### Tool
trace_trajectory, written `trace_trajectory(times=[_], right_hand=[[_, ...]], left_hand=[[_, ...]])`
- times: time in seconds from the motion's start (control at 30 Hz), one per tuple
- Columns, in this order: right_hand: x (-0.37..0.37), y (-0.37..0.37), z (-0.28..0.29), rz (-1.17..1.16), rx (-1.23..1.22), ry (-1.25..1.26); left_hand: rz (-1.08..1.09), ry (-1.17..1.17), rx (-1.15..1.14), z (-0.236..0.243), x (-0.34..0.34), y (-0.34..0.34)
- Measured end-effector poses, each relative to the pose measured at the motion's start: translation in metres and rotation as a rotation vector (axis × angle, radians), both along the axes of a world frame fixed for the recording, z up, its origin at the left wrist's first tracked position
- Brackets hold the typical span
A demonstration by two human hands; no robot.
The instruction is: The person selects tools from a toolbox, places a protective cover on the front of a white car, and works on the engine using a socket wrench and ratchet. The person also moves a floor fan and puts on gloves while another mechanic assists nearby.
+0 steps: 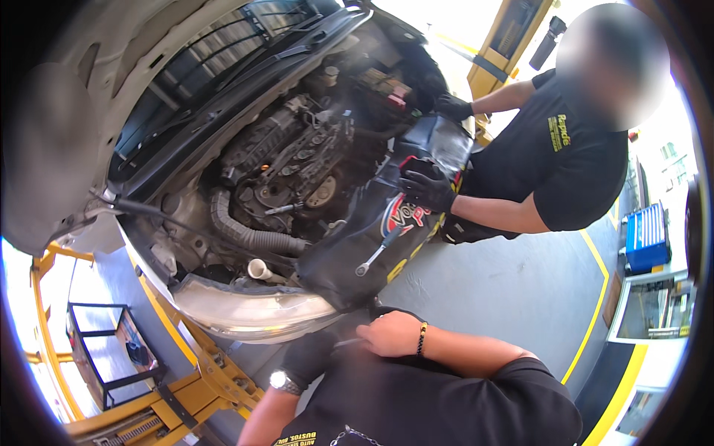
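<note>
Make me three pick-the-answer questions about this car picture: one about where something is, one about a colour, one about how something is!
1. Where does the wrench lie? A on the floor; B on the black fender cover; C inside the engine.
2. What colour are the co-worker's gloves? A black; B yellow; C white.
3. How is the wearer's right hand? A gloved; B bare; C out of view.
Answers: B, it rests on the cover draped over the car's side; A, both gloves look black; B, skin shows, with a bracelet at the wrist.
</note>
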State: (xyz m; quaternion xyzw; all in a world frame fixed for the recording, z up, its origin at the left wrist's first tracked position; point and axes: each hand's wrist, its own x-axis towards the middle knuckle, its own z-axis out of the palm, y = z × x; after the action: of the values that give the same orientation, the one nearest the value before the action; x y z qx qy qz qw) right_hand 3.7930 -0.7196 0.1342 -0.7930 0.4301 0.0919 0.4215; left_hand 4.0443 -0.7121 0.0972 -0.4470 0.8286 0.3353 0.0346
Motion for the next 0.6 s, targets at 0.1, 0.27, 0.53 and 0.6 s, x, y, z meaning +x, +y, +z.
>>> trace_trajectory(times=[0.1,0.27,0.53,0.6], right_hand=[[-0.021,0.003,0.034,-0.074,0.047,0.001],[-0.059,0.040,0.051,-0.155,0.072,0.052],[-0.146,0.212,0.071,-1.292,0.061,0.338],[-0.118,0.271,0.054,-1.542,-0.032,0.250]], left_hand=[[-0.180,-0.017,-0.050,0.045,-0.016,-0.018],[-0.388,-0.127,-0.175,0.059,0.006,-0.024],[-0.061,-0.062,-0.055,-0.005,0.082,-0.079],[-0.200,0.111,-0.054,-0.068,0.075,-0.072]])
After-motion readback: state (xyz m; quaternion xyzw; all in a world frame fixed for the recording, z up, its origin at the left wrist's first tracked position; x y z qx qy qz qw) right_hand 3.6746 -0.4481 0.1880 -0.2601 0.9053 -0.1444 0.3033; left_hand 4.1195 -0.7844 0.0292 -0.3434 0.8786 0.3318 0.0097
